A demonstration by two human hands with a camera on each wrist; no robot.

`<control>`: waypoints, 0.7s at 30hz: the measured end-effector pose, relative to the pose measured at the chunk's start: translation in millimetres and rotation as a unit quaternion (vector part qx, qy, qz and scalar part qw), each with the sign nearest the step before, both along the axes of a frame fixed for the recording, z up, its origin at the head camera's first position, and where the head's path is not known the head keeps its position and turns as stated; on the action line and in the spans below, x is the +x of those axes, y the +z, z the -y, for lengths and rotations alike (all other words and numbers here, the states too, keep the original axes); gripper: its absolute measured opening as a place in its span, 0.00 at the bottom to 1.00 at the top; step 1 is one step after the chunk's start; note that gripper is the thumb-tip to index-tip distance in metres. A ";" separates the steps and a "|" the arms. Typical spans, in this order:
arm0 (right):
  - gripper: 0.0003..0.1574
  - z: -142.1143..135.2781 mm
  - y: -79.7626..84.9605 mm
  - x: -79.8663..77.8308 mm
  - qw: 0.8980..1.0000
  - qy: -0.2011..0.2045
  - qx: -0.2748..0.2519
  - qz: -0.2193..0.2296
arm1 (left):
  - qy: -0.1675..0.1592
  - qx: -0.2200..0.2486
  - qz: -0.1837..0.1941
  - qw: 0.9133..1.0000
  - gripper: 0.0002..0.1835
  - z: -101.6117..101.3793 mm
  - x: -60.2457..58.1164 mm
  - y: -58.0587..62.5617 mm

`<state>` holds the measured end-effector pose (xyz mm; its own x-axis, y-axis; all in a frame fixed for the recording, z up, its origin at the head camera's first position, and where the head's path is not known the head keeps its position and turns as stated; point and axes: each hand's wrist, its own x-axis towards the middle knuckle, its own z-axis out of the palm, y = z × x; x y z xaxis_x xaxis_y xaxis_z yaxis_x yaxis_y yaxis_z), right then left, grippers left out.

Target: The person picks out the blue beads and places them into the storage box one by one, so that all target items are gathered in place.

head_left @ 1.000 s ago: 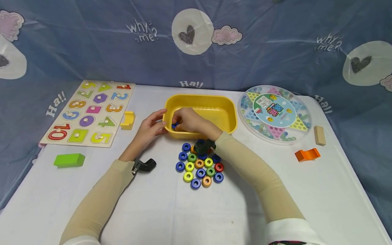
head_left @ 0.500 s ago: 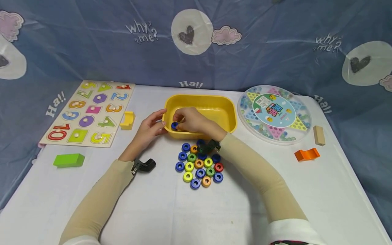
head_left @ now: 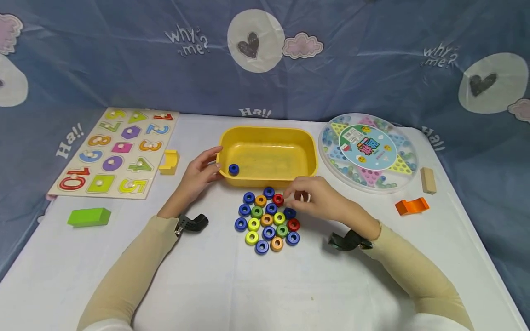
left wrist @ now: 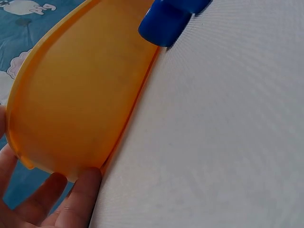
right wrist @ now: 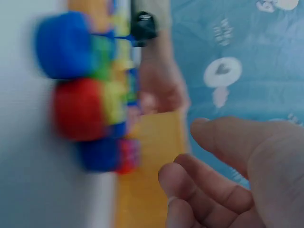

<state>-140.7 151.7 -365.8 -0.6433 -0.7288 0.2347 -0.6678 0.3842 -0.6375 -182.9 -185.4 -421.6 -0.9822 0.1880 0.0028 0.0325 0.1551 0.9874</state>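
In the head view, my left hand (head_left: 198, 174) rests at the left end of a yellow plastic basin (head_left: 308, 138), its fingertips against the rim and outer wall. The left wrist view shows those fingers touching the basin's end (left wrist: 85, 95). One blue ring bead (head_left: 233, 169) lies inside, in the near left corner. My right hand (head_left: 316, 197) hovers just right of the loose beads, near a red ring bead (head_left: 278, 199). Thumb and fingers stand apart with nothing between them, as the right wrist view of that hand (right wrist: 228, 175) shows. Several blue, yellow, green, orange and red ring beads (head_left: 268, 232) lie clustered before the basin.
A wooden number puzzle board (head_left: 116, 154), a yellow block (head_left: 169, 162) and a green block (head_left: 89, 217) lie left. Right are a round marble game case (head_left: 368, 151), a wooden block (head_left: 428, 180) and an orange curved block (head_left: 411, 206). A blue printed cloth (head_left: 145, 69) hangs behind.
My right hand has let go of the blue ring bead in the basin, come out over the near rim and moved right and nearer to the clustered beads. My left hand stays at the basin.
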 end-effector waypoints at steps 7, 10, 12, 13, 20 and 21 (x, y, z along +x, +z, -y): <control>0.09 -15.9 -34.3 8.0 0.997 0.019 0.030 0.065 | 0.000 0.003 -0.002 1.000 0.27 -1.3 0.0 -1.7; 0.10 -16.2 -38.8 8.1 0.996 0.015 0.025 0.082 | -0.002 0.002 -0.001 1.000 0.27 -2.2 0.2 -1.7; 0.11 -16.4 -40.9 8.2 0.996 0.009 0.018 0.092 | -0.002 0.000 0.000 1.000 0.27 -2.7 1.0 -1.0; 0.11 -16.5 -41.9 8.2 0.995 0.006 0.014 0.097 | -0.002 0.000 -0.001 1.000 0.27 -2.7 1.4 -0.6; 0.13 -15.9 -46.4 6.6 0.993 -0.007 -0.003 0.119 | -0.001 -0.005 -0.002 1.000 0.27 -1.2 2.0 0.5; 0.13 -16.0 -46.9 6.4 0.993 -0.007 -0.003 0.121 | 0.000 -0.006 -0.002 1.000 0.27 -1.1 1.8 0.4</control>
<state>-134.3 167.7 -412.7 -0.6909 -0.7189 0.0770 -0.4898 0.3871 -0.7812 -181.1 -184.3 -421.1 -0.9820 0.1890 0.0046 0.0369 0.1674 0.9852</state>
